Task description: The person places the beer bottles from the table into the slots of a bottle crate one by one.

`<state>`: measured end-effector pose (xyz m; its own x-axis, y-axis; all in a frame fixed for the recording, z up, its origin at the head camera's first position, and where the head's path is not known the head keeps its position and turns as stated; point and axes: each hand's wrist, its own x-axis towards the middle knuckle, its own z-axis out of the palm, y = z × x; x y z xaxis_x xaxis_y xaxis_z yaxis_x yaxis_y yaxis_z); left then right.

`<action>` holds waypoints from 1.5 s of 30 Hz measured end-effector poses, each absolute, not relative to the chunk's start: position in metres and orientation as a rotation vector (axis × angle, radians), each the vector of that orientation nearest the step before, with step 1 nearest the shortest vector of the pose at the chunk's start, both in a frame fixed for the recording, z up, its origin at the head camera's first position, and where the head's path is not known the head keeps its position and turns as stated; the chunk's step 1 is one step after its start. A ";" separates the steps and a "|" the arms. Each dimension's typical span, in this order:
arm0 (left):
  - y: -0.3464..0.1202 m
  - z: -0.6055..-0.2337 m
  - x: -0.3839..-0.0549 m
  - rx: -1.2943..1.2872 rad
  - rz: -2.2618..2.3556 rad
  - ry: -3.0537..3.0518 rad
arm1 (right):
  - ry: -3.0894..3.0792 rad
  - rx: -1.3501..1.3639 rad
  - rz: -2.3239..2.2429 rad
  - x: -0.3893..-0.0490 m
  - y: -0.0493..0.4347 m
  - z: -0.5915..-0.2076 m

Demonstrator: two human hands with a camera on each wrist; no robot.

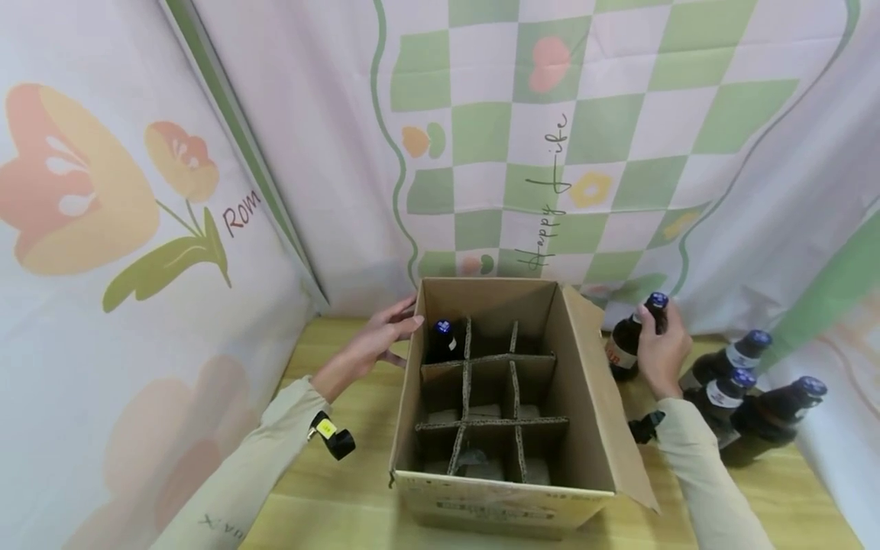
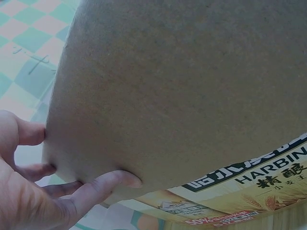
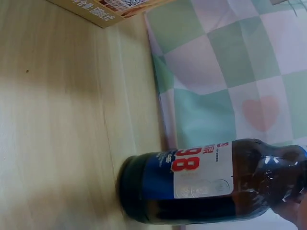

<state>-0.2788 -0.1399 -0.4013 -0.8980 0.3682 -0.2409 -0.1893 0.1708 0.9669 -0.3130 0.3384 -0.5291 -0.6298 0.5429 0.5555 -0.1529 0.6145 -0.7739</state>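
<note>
A cardboard carton with dividers stands open at the middle of the table. In its far left compartment sits a dark bottle with a blue cap. My left hand rests against the carton's left side by the far corner; in the left wrist view its thumb lies on the brown cardboard flap and its fingertips touch the edge. Right of the carton, my right hand grips a brown beer bottle by the neck. That bottle's blue, white and red label faces the right wrist camera.
Several more blue-capped bottles stand together at the right, beside my right forearm. The carton's right flap slopes outward toward them. A patterned curtain hangs behind the wooden table, and another borders its left.
</note>
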 end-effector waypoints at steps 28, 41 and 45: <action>-0.139 -0.402 -0.281 0.160 1.780 2.036 | -1.993 -0.268 1.118 -0.301 0.321 -0.534; -0.140 -0.400 -0.281 0.151 1.779 2.035 | -2.026 -0.296 1.151 -0.300 0.320 -0.530; -0.140 -0.401 -0.281 0.152 1.781 2.032 | -2.028 -0.278 1.150 -0.297 0.320 -0.528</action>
